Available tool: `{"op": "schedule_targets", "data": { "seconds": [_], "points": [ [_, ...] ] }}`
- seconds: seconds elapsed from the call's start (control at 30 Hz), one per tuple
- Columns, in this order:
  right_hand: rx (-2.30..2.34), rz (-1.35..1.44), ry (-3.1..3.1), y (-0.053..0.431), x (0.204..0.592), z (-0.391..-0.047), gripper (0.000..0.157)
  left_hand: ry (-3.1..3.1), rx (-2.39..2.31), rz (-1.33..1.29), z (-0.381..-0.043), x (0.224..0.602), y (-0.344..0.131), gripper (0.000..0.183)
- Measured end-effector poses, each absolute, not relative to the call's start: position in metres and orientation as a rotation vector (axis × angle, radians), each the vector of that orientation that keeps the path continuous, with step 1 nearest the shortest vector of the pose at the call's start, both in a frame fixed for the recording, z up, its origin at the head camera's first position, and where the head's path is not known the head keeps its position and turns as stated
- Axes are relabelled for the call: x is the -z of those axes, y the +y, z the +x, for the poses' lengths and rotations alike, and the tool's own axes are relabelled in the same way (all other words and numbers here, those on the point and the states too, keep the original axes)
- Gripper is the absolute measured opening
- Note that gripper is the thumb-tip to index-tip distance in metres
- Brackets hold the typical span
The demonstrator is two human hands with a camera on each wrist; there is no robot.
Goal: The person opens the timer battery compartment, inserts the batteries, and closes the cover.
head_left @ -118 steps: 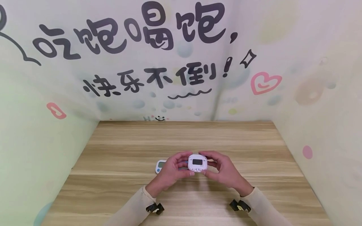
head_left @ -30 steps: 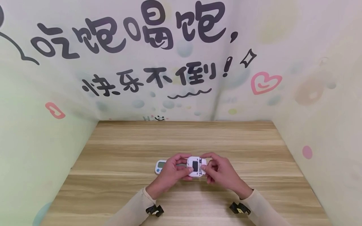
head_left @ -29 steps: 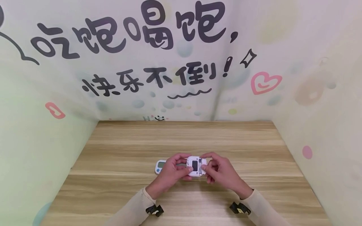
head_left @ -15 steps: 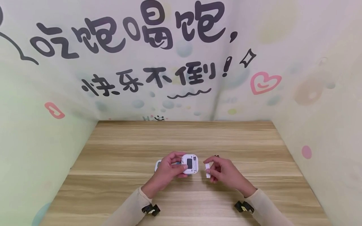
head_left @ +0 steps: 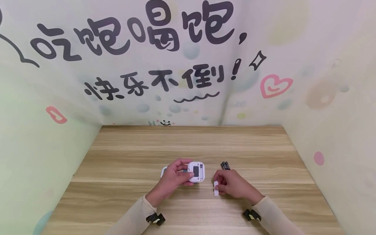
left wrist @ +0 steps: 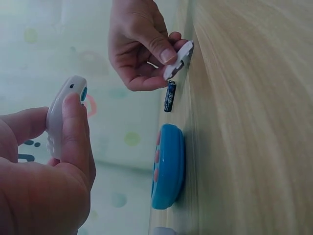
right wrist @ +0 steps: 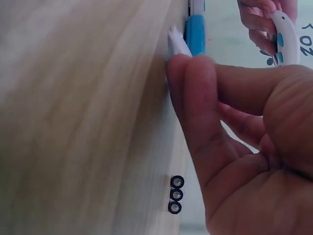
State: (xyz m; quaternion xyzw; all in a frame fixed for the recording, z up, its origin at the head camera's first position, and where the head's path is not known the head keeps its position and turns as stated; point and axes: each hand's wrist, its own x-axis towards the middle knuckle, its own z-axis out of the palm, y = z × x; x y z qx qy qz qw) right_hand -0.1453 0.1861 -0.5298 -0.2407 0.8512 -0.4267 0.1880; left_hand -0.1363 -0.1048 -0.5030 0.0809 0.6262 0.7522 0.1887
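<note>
My left hand (head_left: 171, 181) grips a white digital timer (head_left: 201, 173), thumb on its back, which faces up with a dark rectangle and an uncovered battery slot along the right side. To its right, my right hand (head_left: 233, 184) pinches a small white battery cover (head_left: 216, 189) between thumb and fingers. In the left wrist view the cover (left wrist: 178, 61) is tilted, its lower edge close to the tabletop. Black AAA-size batteries (head_left: 225, 165) lie just beyond my right hand; the right wrist view shows three battery ends (right wrist: 176, 195) side by side.
Behind my left hand lies a second white-edged timer (head_left: 163, 171), mostly hidden. A blue timer with pink buttons (left wrist: 168, 166) rests on the wooden table (head_left: 132, 140) in the left wrist view. Printed walls (head_left: 332, 137) enclose the table at the back and both sides.
The battery cover has come off the timer in my right hand, moving right and then down nearer the table. My left hand has shifted slightly left with the timer. The batteries have come into view.
</note>
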Motion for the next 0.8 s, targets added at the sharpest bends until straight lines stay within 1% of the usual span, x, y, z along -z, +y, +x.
{"op": "schedule_targets", "data": {
  "seconds": [0.43,0.6,0.8],
  "points": [
    [0.988,-0.748,2.520,0.182,0.530,-0.145,0.013,1.741,-2.115,0.241,-0.134,0.506,-0.105,0.058],
    [0.989,-0.708,2.525,0.183,0.527,-0.145,0.017,1.747,-2.117,0.228,-0.133,0.506,-0.107,0.057],
    [1.037,-0.722,2.619,0.193,0.526,-0.152,0.015,1.746,-2.114,0.199,-0.133,0.506,-0.111,0.057]
  ]
}}
